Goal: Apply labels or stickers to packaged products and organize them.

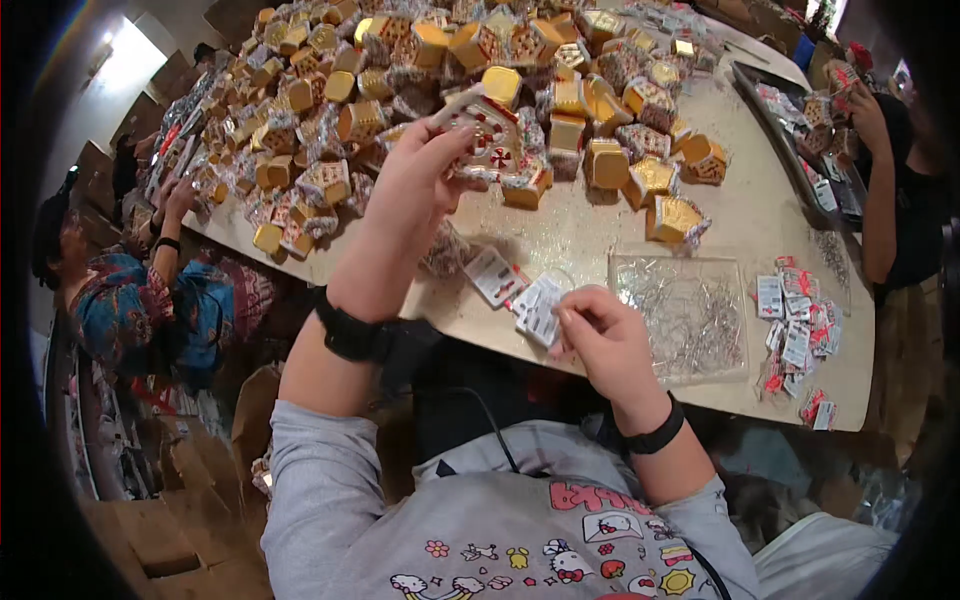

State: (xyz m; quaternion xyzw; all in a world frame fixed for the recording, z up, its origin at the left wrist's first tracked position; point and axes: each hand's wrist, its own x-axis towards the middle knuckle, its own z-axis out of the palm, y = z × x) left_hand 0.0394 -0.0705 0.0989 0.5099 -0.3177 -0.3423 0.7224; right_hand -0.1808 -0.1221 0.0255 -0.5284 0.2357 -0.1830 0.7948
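Head view, one frame.

Item 1. Left hand (415, 185), raised above the desk (590, 235) at about 11 o'clock from frame centre. Its grip was clamped on a small wrapped box (480, 135) with a red-and-white pattern and clear film, held up in front of the heap. A black wristband sat on that forearm.

Item 2. Right hand (605, 340), low at the near desk edge, about 5 o'clock from the left hand. Its grip was pinched together on a small stack of white tags (538, 310), which lay partly on the desk surface. A second tag with red print (492, 275) lay just beside it at 10 o'clock.

Item 3. Heap of gold-and-patterned boxes (420, 90), filling the far half of the desk from 9 to 1 o'clock. It stood directly behind the held box and crowded the space around the left hand.

Item 4. Clear plastic bag of thin silvery wire pieces (685, 315), lying flat at 3 o'clock of the right hand, just beside it.

Item 5. Loose pile of red-and-white tags (795, 335), at 3 o'clock beyond the bag, near the desk's right edge.

Item 6. Another person in a patterned blue top (130, 300), seated at 9 o'clock, hands at the heap's left edge.

Item 7. A second person's arm (880, 200) at 2 o'clock, by a dark tray (775, 125).
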